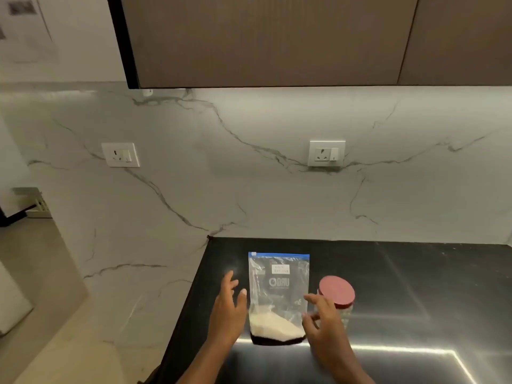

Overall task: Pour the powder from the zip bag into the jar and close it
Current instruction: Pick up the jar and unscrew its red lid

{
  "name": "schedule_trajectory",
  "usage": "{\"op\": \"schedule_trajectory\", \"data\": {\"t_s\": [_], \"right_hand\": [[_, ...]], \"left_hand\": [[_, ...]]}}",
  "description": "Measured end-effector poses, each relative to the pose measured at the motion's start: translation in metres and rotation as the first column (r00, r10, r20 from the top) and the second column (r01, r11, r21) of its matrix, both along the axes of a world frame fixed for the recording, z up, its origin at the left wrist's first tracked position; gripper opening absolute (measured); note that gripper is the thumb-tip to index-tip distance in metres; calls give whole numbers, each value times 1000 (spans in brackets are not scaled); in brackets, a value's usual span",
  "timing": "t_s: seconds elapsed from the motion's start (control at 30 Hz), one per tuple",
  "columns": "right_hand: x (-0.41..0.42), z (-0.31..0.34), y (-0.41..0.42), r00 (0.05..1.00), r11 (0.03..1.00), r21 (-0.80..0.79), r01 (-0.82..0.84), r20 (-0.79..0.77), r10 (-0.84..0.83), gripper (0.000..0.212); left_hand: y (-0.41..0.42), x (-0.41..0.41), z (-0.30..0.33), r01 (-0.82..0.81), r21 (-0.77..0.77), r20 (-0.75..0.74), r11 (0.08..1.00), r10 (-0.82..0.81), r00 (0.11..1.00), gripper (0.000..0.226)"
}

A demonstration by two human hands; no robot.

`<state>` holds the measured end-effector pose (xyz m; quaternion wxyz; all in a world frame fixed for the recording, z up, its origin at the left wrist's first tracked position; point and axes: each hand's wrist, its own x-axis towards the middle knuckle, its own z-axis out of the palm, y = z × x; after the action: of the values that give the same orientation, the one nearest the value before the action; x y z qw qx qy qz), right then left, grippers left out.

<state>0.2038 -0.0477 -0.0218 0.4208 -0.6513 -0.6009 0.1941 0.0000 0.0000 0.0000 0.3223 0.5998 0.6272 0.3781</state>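
I find bare black countertop [415, 286] right of the jar [336, 296]; the upright zip bag [278, 289] stands just beside it, leaving a narrow gap. Overhead cabinet [263, 40] sits well above.

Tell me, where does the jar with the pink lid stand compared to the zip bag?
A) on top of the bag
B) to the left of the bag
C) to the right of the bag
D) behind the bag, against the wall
C: the jar stands right of the upright zip bag, partly behind the right hand.

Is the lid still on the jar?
On. The pink lid sits flat on top of the jar, beside the bag.
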Motion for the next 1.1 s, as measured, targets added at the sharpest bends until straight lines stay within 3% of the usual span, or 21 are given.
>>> {"op": "schedule_trajectory", "data": {"t_s": [0.07,0.17,0.27,0.4,0.57,0.73,0.9,1.1], "right_hand": [[-7,-3,14,993,992,-116,41,-106,-54,38],[-16,-6,32,988,964,-244,108,-83,-131,44],[-18,-14,49,979,936,-306,174,-52,-199,64],[-17,-29,63,967,910,-367,193,-84,-239,73],[-16,-33,74,909,913,-380,149,-311,-278,65],[-8,-32,75,909,930,-354,96,-350,-227,17],[-2,-33,63,878,952,-301,62,-436,-195,14],[1,-31,54,865,952,-304,19,-473,-169,25]], "left_hand": [[16,-3,-3,-19,-51,71,999,23,997,44],[43,-5,-11,12,-189,136,982,14,991,37],[63,-3,-20,37,-270,212,962,21,977,38],[79,5,-30,168,-392,436,904,22,900,27],[79,9,-37,182,-428,500,885,65,864,20],[70,4,-33,125,-459,474,880,124,872,17],[55,-3,-30,106,-391,473,914,101,875,18],[43,-7,-25,67,-414,475,908,152,867,19]]}}
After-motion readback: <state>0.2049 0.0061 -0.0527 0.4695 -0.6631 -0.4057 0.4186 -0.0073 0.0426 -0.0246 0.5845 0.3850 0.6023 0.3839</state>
